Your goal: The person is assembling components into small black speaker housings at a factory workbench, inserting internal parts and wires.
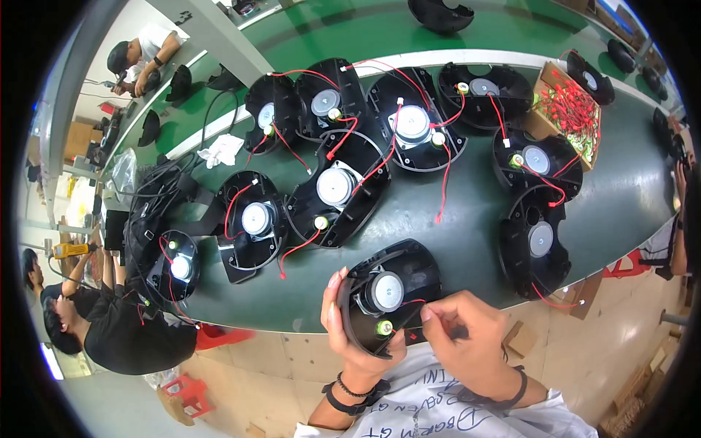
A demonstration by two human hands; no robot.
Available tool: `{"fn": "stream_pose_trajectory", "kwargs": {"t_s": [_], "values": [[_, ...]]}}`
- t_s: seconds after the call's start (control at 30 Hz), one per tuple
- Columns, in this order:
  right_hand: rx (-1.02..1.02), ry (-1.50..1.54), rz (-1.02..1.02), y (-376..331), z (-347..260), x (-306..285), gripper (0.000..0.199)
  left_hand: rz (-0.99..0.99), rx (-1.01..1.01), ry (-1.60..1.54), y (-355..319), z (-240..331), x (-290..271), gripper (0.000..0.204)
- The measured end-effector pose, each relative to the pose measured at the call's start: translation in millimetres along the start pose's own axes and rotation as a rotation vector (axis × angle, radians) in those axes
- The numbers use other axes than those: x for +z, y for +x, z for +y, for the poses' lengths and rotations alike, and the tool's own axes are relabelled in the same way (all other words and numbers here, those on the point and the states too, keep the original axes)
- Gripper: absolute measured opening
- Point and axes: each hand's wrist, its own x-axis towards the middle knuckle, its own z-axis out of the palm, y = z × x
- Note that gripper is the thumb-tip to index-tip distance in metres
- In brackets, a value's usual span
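Observation:
A black plastic speaker housing (418, 269) is tilted up at the near edge of the table, with my left hand (337, 328) wrapped round its left and lower side. Inside it sits a round speaker with a silver-white back (387, 292). Just below that is a small green-sleeved cylinder (384, 328). A thin red wire (413, 301) runs from the speaker toward my right hand (467, 332), whose thumb and forefinger are pinched together at the housing's right side. The wire seems to end between those fingertips; its tip is hidden there.
Several similar housings, including one (339, 182) ahead, lie on the green table (453, 219) with red leads trailing. A cardboard box (540, 124) of red-wired green cylinders stands at the far right. Black cables and a bag (164, 197) lie left. Other people work around the table.

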Motion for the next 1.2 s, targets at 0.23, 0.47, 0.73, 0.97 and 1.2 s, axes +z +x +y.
{"fn": "stream_pose_trajectory", "kwargs": {"t_s": [0.23,0.47,0.73,0.97,1.2], "values": [[-0.565,-0.119,0.104,-20.1,12.7,33.7,0.030,0.424,-0.592,-0.133,15.7,42.9,0.9,0.066],[-0.659,-0.125,-0.171,-55.9,16.1,37.5,0.026,0.515,-0.784,-0.782,14.6,53.7,-19.8,0.052],[-0.174,0.024,-0.699,2.7,-77.2,-101.0,0.042,0.292,-0.688,-0.784,46.6,12.4,-6.8,0.040],[-0.190,-0.887,-0.183,346.6,-69.1,-166.6,0.083,-0.430,-0.849,-0.452,79.4,21.8,-54.7,0.056],[0.070,-1.023,0.008,460.7,65.7,-174.0,0.066,-0.513,-0.889,-0.382,101.9,43.0,-44.1,0.047]]}}
